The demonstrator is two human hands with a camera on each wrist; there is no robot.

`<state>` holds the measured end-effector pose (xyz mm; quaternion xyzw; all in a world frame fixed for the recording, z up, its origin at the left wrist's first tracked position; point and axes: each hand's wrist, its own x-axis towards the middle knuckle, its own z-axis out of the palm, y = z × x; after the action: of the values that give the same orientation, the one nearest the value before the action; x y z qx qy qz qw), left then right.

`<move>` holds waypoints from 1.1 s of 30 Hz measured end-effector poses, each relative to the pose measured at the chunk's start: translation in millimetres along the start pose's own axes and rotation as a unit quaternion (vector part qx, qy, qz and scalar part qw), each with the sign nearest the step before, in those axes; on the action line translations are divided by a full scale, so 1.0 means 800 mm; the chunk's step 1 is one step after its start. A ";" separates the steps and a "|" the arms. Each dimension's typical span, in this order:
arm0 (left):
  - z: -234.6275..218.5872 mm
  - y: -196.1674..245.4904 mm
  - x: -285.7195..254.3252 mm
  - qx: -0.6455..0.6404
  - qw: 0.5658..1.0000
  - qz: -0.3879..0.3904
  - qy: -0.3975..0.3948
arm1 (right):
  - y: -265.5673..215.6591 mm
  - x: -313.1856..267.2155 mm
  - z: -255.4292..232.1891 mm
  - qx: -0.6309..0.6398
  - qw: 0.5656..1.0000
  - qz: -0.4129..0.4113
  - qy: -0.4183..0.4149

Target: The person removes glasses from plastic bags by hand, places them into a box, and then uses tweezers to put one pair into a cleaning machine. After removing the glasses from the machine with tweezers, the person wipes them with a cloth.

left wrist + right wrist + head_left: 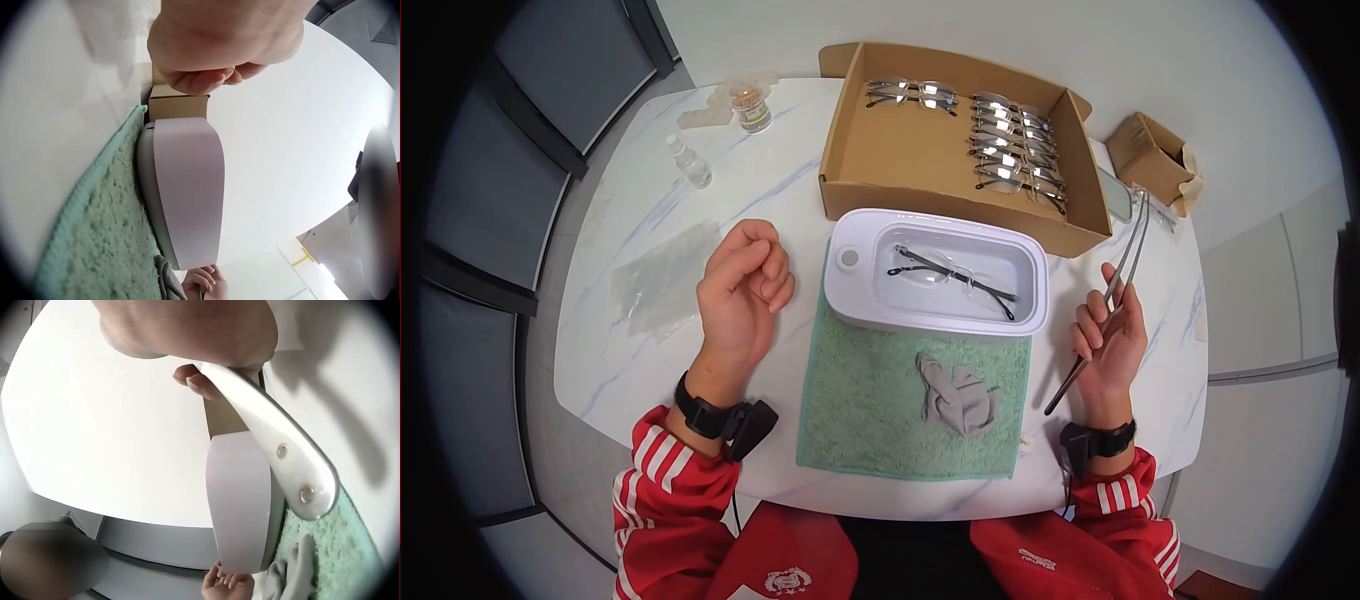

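Note:
My left hand [745, 290] hovers left of the white basin-shaped device [855, 295], its fingers loosely curled with nothing in them. On the other side, my right hand [1112, 340] holds long metal tweezers [1068, 381], their slim tips pointing up and away and their broad end down toward me. That riveted broad end [275, 431] shows large in the right wrist view. A pair of dark-framed glasses [950, 272] lies in the device's tub. Beneath the device spreads a green towel [850, 400], with a crumpled grey cloth [962, 400] on its near half.
Behind the device stands an open cardboard box [910, 160] with several glasses [1012, 150] laid in rows. A smaller box [1145, 165] is at the back right. Clear plastic bags [665, 280], a spray bottle [690, 165] and a jar [750, 108] occupy the left side.

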<state>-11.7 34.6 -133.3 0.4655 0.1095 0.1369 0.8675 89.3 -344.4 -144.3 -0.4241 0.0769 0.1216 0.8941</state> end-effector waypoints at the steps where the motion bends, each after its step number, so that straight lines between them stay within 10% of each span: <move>1: 0.001 0.000 -0.001 -0.003 1.000 0.001 0.000 | 0.000 0.000 -0.001 -0.018 1.000 -0.019 -0.018; 33: 0.004 -0.002 -0.004 0.027 1.000 0.001 0.001 | -0.005 -0.010 0.012 -0.070 0.997 -0.019 -0.014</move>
<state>-13.3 30.7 -132.6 0.4886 0.1140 0.1354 0.8544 82.8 -340.9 -133.5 -0.4853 0.0476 0.1160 0.8653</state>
